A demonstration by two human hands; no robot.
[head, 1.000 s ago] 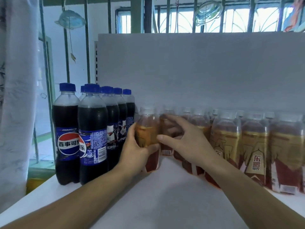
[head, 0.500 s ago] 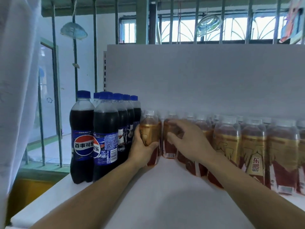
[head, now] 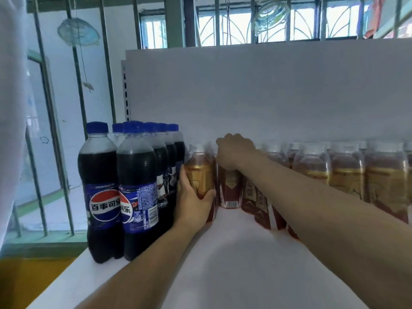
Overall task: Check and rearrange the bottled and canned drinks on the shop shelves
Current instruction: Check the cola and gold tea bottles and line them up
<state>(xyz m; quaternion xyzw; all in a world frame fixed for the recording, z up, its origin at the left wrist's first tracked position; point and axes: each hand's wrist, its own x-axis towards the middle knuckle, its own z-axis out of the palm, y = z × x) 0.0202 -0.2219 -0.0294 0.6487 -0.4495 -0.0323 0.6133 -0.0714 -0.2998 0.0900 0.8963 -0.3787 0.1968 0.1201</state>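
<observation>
While left hand (head: 193, 205) grips the end bottle (head: 199, 172) and right hand (head: 234, 152) clasps the next bottle (head: 230, 189), shelf-straightening is underway; nudging both flush seems next.

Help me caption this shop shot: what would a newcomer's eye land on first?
The dark cola bottles with blue caps, clustered at the left end of the shelf. Next, the left hand gripping an amber bottle right beside them, while the right hand covers the top of the next bottle, its fingers hidden. A long row of amber bottles runs off to the right.
</observation>
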